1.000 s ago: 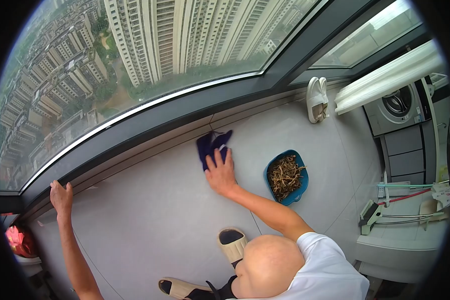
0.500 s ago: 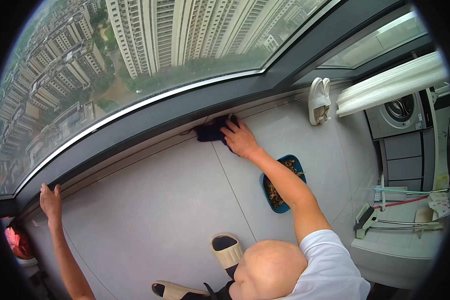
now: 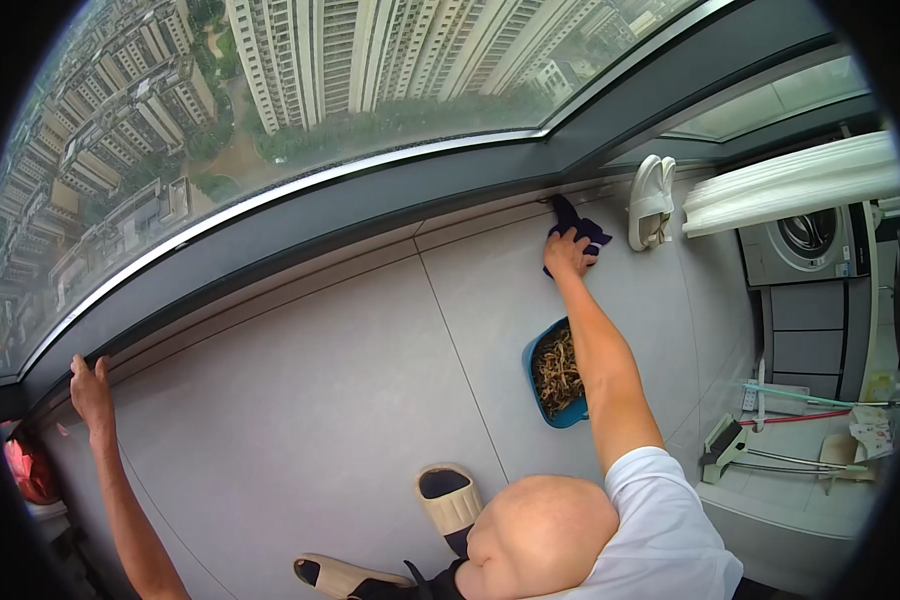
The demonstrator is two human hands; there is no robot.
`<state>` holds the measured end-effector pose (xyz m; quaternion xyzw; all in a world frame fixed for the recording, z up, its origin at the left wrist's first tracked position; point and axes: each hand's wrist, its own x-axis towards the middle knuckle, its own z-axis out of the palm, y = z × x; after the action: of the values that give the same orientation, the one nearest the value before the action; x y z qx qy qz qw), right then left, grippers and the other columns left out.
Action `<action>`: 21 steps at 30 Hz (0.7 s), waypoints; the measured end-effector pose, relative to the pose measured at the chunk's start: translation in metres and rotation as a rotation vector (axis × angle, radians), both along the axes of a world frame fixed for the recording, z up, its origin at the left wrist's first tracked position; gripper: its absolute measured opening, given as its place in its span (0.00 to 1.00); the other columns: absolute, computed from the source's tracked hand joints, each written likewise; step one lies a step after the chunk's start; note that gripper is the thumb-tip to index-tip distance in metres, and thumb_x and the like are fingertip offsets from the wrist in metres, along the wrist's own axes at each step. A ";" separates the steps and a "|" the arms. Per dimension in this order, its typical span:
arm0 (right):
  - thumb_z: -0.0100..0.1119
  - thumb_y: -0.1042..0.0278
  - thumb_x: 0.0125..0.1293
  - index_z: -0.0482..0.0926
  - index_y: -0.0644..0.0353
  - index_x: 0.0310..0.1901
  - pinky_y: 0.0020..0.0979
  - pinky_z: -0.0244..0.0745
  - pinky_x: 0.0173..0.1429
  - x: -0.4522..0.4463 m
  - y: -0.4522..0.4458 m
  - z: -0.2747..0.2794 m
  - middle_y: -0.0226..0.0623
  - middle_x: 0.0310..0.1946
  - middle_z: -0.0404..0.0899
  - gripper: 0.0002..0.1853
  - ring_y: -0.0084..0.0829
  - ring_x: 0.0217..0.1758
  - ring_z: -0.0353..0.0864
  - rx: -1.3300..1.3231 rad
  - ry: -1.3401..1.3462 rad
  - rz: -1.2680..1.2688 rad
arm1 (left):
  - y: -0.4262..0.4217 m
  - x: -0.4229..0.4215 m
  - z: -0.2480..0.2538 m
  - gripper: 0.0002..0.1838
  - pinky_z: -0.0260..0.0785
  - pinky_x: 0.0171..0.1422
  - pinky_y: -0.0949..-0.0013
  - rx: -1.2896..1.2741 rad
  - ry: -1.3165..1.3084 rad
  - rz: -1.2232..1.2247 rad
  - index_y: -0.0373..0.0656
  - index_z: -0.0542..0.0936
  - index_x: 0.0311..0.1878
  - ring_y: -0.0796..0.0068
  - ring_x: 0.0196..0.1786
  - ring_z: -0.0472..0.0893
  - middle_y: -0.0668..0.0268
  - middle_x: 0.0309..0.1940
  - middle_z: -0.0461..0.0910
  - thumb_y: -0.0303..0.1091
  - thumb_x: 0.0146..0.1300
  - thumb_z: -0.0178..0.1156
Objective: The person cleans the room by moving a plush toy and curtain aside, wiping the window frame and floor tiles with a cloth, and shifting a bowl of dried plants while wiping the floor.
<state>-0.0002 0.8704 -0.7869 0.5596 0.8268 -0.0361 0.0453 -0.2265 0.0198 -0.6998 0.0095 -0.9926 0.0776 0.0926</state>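
My right hand presses a dark navy cloth against the grey tiled floor, close to the skirting under the window. Its fingers lie over the bunched fabric, and one end of the cloth reaches up to the skirting. Far to the left, my left hand rests at the lower edge of the dark window frame, thumb and fingers apart, holding nothing loose. Below my right hand stands a blue tub filled with dry brown strips; my forearm hides its right side.
White shoes stand just right of the cloth. Beyond them are a white folded curtain and a washing machine. A mop and other cleaning tools lie at the right. A red shiny object sits at the far left.
My right hand has slid the cloth rightward along the skirting, from the tile joint to near the white shoes. My left hand stays at the window frame.
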 end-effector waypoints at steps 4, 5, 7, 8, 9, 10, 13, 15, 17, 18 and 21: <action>0.47 0.51 0.76 0.63 0.59 0.75 0.65 0.50 0.78 -0.008 -0.102 -0.001 0.61 0.76 0.54 0.32 0.82 0.74 0.48 0.046 0.052 0.241 | 0.001 -0.003 0.000 0.22 0.72 0.45 0.43 -0.018 -0.006 0.006 0.34 0.70 0.45 0.38 0.46 0.82 0.44 0.41 0.81 0.46 0.70 0.64; 0.49 0.53 0.75 0.64 0.61 0.74 0.65 0.50 0.78 -0.003 -0.130 -0.001 0.61 0.77 0.51 0.31 0.81 0.77 0.44 0.045 0.077 0.361 | 0.000 -0.004 0.000 0.22 0.72 0.45 0.43 -0.023 -0.011 0.008 0.34 0.70 0.45 0.38 0.46 0.82 0.43 0.42 0.81 0.46 0.70 0.64; 0.51 0.54 0.75 0.65 0.62 0.74 0.66 0.48 0.79 0.006 -0.186 0.011 0.61 0.77 0.52 0.32 0.79 0.77 0.43 -0.014 0.125 0.514 | -0.003 -0.005 0.002 0.22 0.73 0.45 0.44 -0.036 -0.019 0.000 0.34 0.71 0.45 0.38 0.46 0.83 0.43 0.42 0.82 0.47 0.71 0.64; 0.53 0.56 0.73 0.65 0.62 0.74 0.66 0.49 0.78 0.015 -0.210 0.018 0.61 0.77 0.52 0.31 0.80 0.77 0.43 -0.040 0.122 0.595 | -0.003 -0.006 0.002 0.22 0.74 0.45 0.45 -0.041 -0.018 -0.010 0.33 0.71 0.44 0.38 0.46 0.83 0.42 0.41 0.82 0.47 0.71 0.63; 0.55 0.58 0.72 0.66 0.62 0.73 0.67 0.50 0.78 0.026 -0.232 0.023 0.62 0.77 0.52 0.31 0.80 0.76 0.44 -0.061 0.119 0.677 | -0.003 -0.008 0.002 0.22 0.75 0.45 0.46 -0.043 -0.015 -0.020 0.33 0.72 0.44 0.39 0.45 0.84 0.42 0.41 0.83 0.47 0.71 0.63; 0.56 0.58 0.72 0.67 0.62 0.73 0.66 0.50 0.78 0.038 -0.251 0.024 0.61 0.77 0.53 0.31 0.79 0.77 0.44 -0.088 0.134 0.752 | -0.003 -0.010 0.001 0.23 0.75 0.45 0.46 -0.032 -0.002 -0.029 0.33 0.72 0.44 0.39 0.46 0.84 0.42 0.41 0.83 0.47 0.71 0.63; 0.59 0.58 0.70 0.71 0.60 0.70 0.65 0.52 0.78 0.094 -0.293 0.030 0.58 0.77 0.54 0.29 0.76 0.77 0.45 -0.159 0.164 0.991 | -0.002 -0.009 0.001 0.23 0.76 0.47 0.46 -0.007 0.012 -0.030 0.32 0.72 0.44 0.39 0.47 0.84 0.41 0.43 0.82 0.48 0.71 0.62; 0.63 0.59 0.67 0.77 0.56 0.66 0.65 0.54 0.77 0.140 -0.304 0.034 0.51 0.77 0.56 0.26 0.73 0.78 0.47 -0.206 0.237 1.064 | 0.008 -0.005 0.007 0.23 0.76 0.50 0.46 -0.003 -0.016 -0.011 0.32 0.72 0.45 0.39 0.49 0.83 0.42 0.44 0.82 0.48 0.72 0.62; 0.68 0.63 0.61 0.82 0.53 0.61 0.65 0.57 0.76 0.193 -0.300 0.029 0.46 0.76 0.58 0.24 0.71 0.77 0.50 -0.226 0.285 1.141 | 0.018 -0.001 0.015 0.24 0.76 0.50 0.46 -0.002 -0.031 0.001 0.32 0.72 0.45 0.39 0.49 0.83 0.42 0.44 0.82 0.48 0.72 0.61; 0.69 0.63 0.60 0.82 0.52 0.60 0.65 0.57 0.76 0.219 -0.295 0.030 0.45 0.76 0.59 0.24 0.70 0.77 0.51 -0.241 0.259 1.140 | 0.020 0.000 0.016 0.24 0.76 0.50 0.46 0.000 -0.039 0.007 0.32 0.72 0.46 0.39 0.49 0.83 0.42 0.44 0.82 0.49 0.73 0.61; 0.71 0.63 0.58 0.83 0.49 0.59 0.65 0.58 0.76 0.295 -0.285 0.038 0.44 0.76 0.58 0.25 0.69 0.78 0.51 -0.233 0.139 1.072 | 0.012 -0.002 0.011 0.24 0.75 0.49 0.46 0.017 -0.046 -0.014 0.32 0.72 0.46 0.39 0.49 0.83 0.41 0.44 0.82 0.50 0.73 0.60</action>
<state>0.2950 0.5854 -0.7486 0.0478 0.9875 -0.1360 0.0643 -0.2287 0.0315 -0.6893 0.0015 -0.9952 0.0688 0.0702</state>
